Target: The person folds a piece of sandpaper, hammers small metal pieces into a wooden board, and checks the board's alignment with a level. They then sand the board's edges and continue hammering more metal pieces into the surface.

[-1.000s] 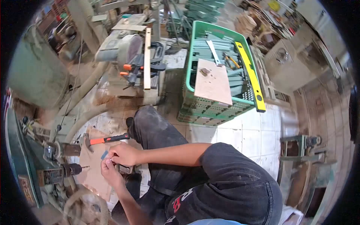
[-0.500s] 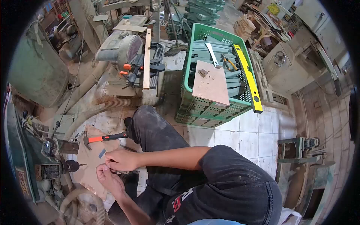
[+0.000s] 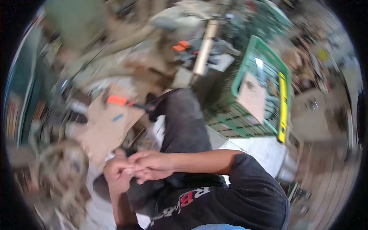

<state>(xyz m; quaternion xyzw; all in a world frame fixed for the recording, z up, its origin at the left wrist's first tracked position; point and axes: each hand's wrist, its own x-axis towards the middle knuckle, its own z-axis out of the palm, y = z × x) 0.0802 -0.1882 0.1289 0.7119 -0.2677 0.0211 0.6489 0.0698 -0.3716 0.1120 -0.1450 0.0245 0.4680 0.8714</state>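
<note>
My left hand (image 3: 117, 174) and my right hand (image 3: 151, 165) meet in front of my lap, fingertips pinched together. Anything between them is too small or blurred to make out. Beyond them on the floor lies a light brown sheet (image 3: 101, 130). A small blue-grey strip (image 3: 117, 117) rests on that sheet. At the sheet's far edge is a hammer (image 3: 117, 100) with an orange and black handle, apart from both hands.
A green crate (image 3: 245, 128) stands beyond my knee, with a thin board (image 3: 252, 97) and a yellow spirit level (image 3: 283, 107) across its top. A wooden strip (image 3: 205, 48) and orange-tipped clamps (image 3: 181, 46) are further back. Motion smears the machinery at left.
The whole view has swung left and down, so the crate and hammer appear shifted right. Both hands remain together, now closer to my body, with fingers still pinched.
</note>
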